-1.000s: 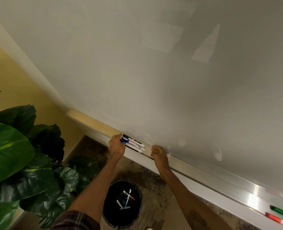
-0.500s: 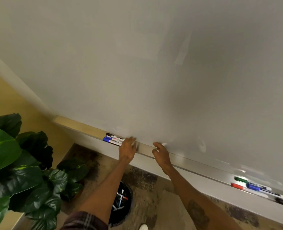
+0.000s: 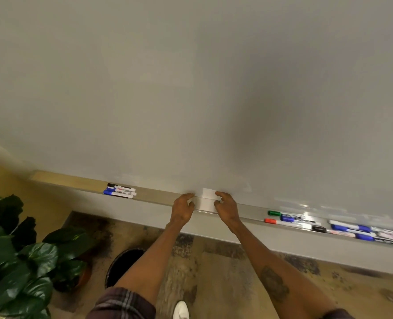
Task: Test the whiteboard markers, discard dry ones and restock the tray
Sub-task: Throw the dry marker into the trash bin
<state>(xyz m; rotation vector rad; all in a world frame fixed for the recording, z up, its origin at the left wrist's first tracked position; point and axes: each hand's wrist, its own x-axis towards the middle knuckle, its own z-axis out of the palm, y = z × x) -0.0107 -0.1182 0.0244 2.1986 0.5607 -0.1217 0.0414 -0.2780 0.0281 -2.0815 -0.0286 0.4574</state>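
A long metal marker tray (image 3: 158, 199) runs under the whiteboard (image 3: 190, 88). A small group of markers (image 3: 120, 192) with black and blue caps lies on its left part. Green (image 3: 274, 212), red (image 3: 270, 221) and blue (image 3: 287, 218) capped markers lie at the right, with several more blurred ones (image 3: 363, 232) beyond them. A white rectangular block (image 3: 208, 199) stands on the tray's middle. My left hand (image 3: 182, 209) grips its left end with curled fingers, and my right hand (image 3: 226, 208) grips its right end.
A black round bin (image 3: 124, 265) stands on the patterned floor below the tray, partly hidden by my left forearm. A large-leafed potted plant (image 3: 18, 261) fills the lower left by the yellow wall. A white shoe (image 3: 181, 309) shows at the bottom.
My view and both hands have shifted right along the tray. My left hand left the left marker group, and both hands now close on the white block. More markers at the right have come into view.
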